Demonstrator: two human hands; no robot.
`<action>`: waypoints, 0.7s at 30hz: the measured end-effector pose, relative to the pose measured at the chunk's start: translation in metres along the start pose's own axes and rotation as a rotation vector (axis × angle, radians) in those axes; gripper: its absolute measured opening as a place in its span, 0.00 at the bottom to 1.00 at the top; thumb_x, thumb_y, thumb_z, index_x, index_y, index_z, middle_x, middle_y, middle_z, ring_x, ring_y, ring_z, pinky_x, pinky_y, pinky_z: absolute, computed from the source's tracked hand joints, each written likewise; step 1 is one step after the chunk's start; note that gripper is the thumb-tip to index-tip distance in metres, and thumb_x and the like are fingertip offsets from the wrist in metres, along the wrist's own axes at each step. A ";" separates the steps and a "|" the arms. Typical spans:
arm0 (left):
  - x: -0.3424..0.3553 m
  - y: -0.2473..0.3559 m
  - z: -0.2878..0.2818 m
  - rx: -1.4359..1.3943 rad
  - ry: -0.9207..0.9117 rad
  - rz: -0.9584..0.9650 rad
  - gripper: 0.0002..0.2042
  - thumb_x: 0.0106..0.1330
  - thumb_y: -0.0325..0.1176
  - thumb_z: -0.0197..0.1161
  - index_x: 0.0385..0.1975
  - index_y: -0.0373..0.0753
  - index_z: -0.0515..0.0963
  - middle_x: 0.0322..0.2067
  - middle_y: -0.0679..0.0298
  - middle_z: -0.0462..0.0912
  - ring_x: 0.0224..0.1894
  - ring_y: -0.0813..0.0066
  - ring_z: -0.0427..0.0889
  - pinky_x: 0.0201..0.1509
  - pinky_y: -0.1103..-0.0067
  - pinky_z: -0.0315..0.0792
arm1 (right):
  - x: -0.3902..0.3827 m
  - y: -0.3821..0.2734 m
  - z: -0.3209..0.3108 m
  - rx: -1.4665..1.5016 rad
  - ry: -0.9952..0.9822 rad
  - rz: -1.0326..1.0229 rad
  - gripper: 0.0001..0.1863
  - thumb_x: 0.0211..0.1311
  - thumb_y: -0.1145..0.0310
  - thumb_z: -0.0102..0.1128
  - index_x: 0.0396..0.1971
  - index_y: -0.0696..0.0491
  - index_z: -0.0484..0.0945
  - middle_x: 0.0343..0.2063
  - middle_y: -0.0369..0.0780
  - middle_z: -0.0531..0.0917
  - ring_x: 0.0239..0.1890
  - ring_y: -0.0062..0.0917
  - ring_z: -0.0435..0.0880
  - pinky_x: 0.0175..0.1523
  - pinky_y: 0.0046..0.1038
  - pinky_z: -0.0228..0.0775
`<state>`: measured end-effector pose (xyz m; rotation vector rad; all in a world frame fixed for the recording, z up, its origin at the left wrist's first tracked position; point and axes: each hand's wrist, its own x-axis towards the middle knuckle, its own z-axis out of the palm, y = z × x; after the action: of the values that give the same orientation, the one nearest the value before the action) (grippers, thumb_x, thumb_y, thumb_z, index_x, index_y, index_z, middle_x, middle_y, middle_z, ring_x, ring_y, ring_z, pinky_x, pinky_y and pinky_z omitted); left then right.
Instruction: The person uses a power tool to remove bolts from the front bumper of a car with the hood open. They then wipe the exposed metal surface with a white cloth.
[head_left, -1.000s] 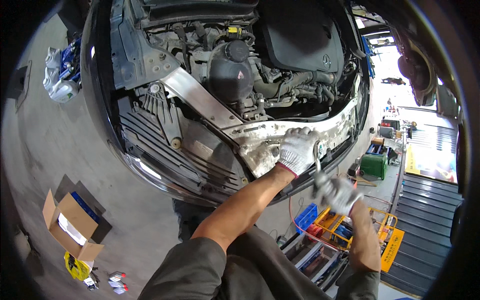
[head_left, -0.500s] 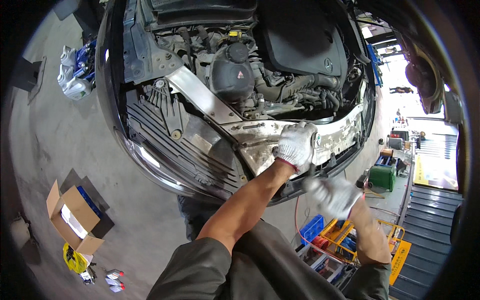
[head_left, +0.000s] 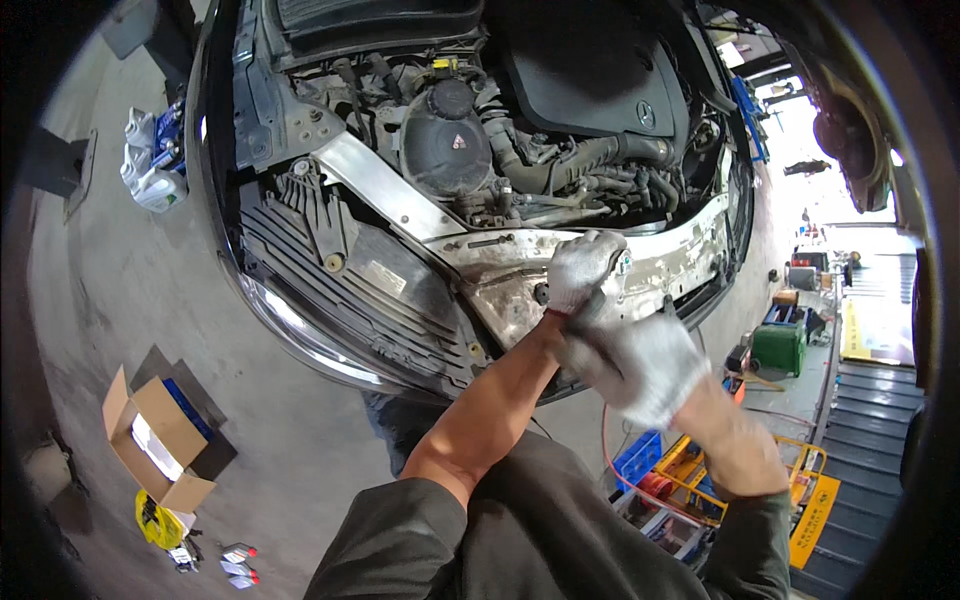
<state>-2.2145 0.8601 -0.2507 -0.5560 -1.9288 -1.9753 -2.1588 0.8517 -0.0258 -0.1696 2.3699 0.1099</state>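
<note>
Garage floor (head_left: 130,290), one open car engine bay (head_left: 500,130); our two gloved hands: left hand (head_left: 583,268) clenched on front crossmember (head_left: 520,270), right hand (head_left: 640,365) grip unclear.

Crowded engine bay (head_left: 520,130) ahead; open floor (head_left: 110,290) leftward

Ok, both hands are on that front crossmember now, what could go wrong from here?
The left hand presses on the worn metal crossmember while the right hand works a dark tool handle close beside it; a slip could pinch the gloved fingers. Any loosened fastener could drop into the engine bay or down behind the black radiator shroud, hard to retrieve.
</note>
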 end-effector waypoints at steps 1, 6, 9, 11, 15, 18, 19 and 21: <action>-0.002 -0.001 0.000 0.087 0.010 -0.066 0.14 0.60 0.40 0.67 0.43 0.44 0.82 0.33 0.60 0.84 0.38 0.57 0.84 0.44 0.66 0.78 | 0.020 -0.006 -0.022 0.087 0.088 -0.062 0.33 0.79 0.40 0.34 0.49 0.50 0.85 0.41 0.54 0.88 0.48 0.52 0.87 0.51 0.48 0.81; -0.007 0.019 0.009 0.090 0.025 -0.054 0.11 0.53 0.33 0.72 0.38 0.44 0.86 0.32 0.59 0.86 0.36 0.54 0.85 0.43 0.63 0.78 | 0.086 0.111 -0.035 0.141 0.306 0.435 0.36 0.80 0.40 0.32 0.54 0.54 0.83 0.40 0.55 0.88 0.46 0.50 0.88 0.51 0.47 0.81; -0.013 0.010 0.011 0.178 -0.046 -0.117 0.14 0.52 0.33 0.71 0.40 0.44 0.85 0.36 0.58 0.87 0.39 0.54 0.86 0.44 0.64 0.78 | 0.040 0.126 0.036 0.311 0.063 0.400 0.36 0.80 0.41 0.32 0.57 0.56 0.81 0.39 0.56 0.87 0.47 0.50 0.88 0.52 0.45 0.81; -0.012 0.007 0.014 0.185 -0.150 -0.109 0.17 0.53 0.39 0.69 0.44 0.44 0.85 0.37 0.58 0.86 0.43 0.55 0.85 0.50 0.64 0.78 | 0.009 0.072 0.034 0.224 -0.110 0.276 0.36 0.80 0.42 0.32 0.58 0.57 0.79 0.38 0.58 0.87 0.48 0.49 0.88 0.53 0.44 0.81; -0.030 0.006 0.035 0.117 -0.090 -0.149 0.18 0.56 0.43 0.72 0.44 0.42 0.84 0.36 0.59 0.86 0.43 0.56 0.86 0.54 0.65 0.78 | 0.060 0.030 -0.034 0.051 0.178 0.006 0.37 0.80 0.40 0.31 0.53 0.57 0.82 0.37 0.61 0.86 0.49 0.51 0.87 0.55 0.45 0.79; -0.038 0.005 0.025 0.268 0.000 -0.048 0.14 0.57 0.40 0.72 0.41 0.43 0.86 0.36 0.61 0.88 0.40 0.59 0.87 0.50 0.65 0.80 | 0.099 0.083 -0.064 0.128 0.236 0.345 0.44 0.76 0.32 0.30 0.52 0.57 0.84 0.29 0.56 0.84 0.41 0.47 0.87 0.55 0.46 0.78; -0.038 0.003 0.024 0.238 0.030 -0.012 0.13 0.58 0.39 0.72 0.41 0.44 0.87 0.37 0.60 0.88 0.39 0.58 0.87 0.47 0.65 0.81 | 0.098 0.139 -0.041 0.102 0.296 0.418 0.52 0.72 0.23 0.29 0.52 0.59 0.85 0.21 0.49 0.83 0.35 0.42 0.88 0.53 0.46 0.78; -0.020 0.004 0.002 0.150 -0.167 -0.204 0.19 0.54 0.46 0.75 0.41 0.41 0.87 0.35 0.55 0.88 0.39 0.57 0.88 0.48 0.66 0.80 | 0.054 0.141 -0.013 0.312 0.163 0.533 0.56 0.67 0.21 0.38 0.66 0.64 0.73 0.48 0.55 0.88 0.49 0.44 0.89 0.60 0.41 0.77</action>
<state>-2.1948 0.8616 -0.2576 -0.5168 -2.2962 -1.9334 -2.2280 0.9843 -0.0501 0.6250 2.5004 -0.0235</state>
